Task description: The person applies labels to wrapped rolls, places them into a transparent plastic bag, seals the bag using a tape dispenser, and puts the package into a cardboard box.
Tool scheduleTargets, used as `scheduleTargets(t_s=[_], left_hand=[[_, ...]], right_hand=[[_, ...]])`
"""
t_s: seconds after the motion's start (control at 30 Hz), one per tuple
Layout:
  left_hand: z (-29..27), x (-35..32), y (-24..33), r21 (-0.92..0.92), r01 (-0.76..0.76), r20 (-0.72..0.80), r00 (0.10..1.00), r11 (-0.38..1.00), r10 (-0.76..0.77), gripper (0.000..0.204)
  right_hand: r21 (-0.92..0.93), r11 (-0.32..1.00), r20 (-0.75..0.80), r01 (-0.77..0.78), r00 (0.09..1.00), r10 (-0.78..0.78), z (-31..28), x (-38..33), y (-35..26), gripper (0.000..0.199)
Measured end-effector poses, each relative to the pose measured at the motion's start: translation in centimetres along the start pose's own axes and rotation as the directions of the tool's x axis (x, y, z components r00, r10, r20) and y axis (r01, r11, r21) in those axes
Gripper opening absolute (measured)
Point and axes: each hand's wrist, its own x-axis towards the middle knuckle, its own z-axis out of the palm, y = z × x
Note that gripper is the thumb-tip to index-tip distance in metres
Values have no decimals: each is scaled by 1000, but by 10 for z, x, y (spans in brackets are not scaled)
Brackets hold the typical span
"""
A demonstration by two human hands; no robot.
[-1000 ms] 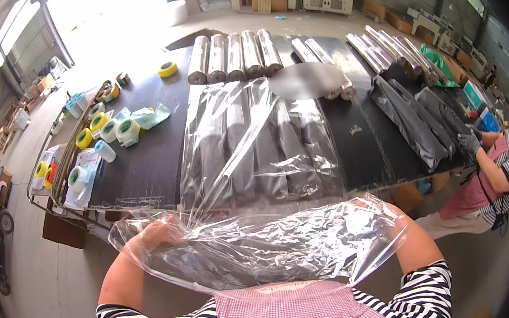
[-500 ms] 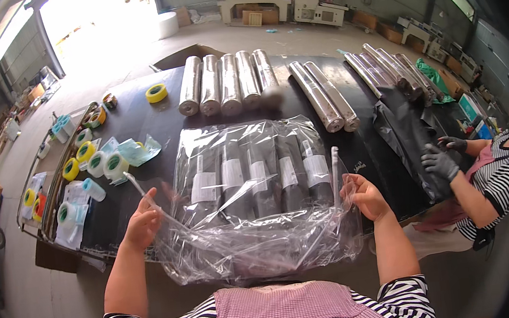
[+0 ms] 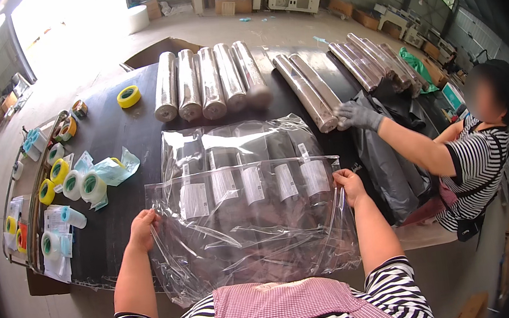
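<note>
A large clear plastic bag [image 3: 248, 238] lies at the table's near edge, its open end toward me. Through the film show several dark rolls [image 3: 221, 156], side by side, with white labels [image 3: 194, 200] on them. My left hand [image 3: 144, 229] pinches the left edge of the bag's mouth. At the opposite edge, my right hand [image 3: 350, 187] has its fingers closed on the film. Between the two hands the upper edge of the film runs nearly straight across, over the labels.
Several silver rolls [image 3: 210, 82] lie beyond the bag on the black table [image 3: 109, 122]; two more [image 3: 313, 92] lie to their right. Tape rolls [image 3: 92, 187] fill the left side. At right, a co-worker's gloved hand [image 3: 357, 116] touches a silver roll, above black sheeting [image 3: 388, 175].
My hands have drawn the bag's mouth taut and flatter; both strips at its sides have come down. The co-worker has reached from the black sheeting to the silver rolls. The view has shifted slightly.
</note>
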Motion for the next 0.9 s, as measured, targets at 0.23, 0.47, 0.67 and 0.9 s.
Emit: scheduleTargets(t_s=[0.23, 0.47, 0.67, 0.9], left_hand=[[14, 18, 57, 203, -158, 122, 983, 966, 135, 21], [-10, 85, 30, 687, -188, -111, 927, 702, 357, 20], [219, 62, 125, 771, -621, 466, 399, -141, 789, 21], [499, 40, 51, 462, -872, 842, 489, 162, 228, 12]], right_hand=[[-108, 979, -41, 174, 983, -180, 20, 11, -39, 9], [13, 982, -94, 190, 978, -188, 37, 43, -15, 5], [9, 980, -97, 197, 976, -195, 34, 46, -31, 5], [105, 937, -58, 332, 943, -327, 41, 46, -29, 11]])
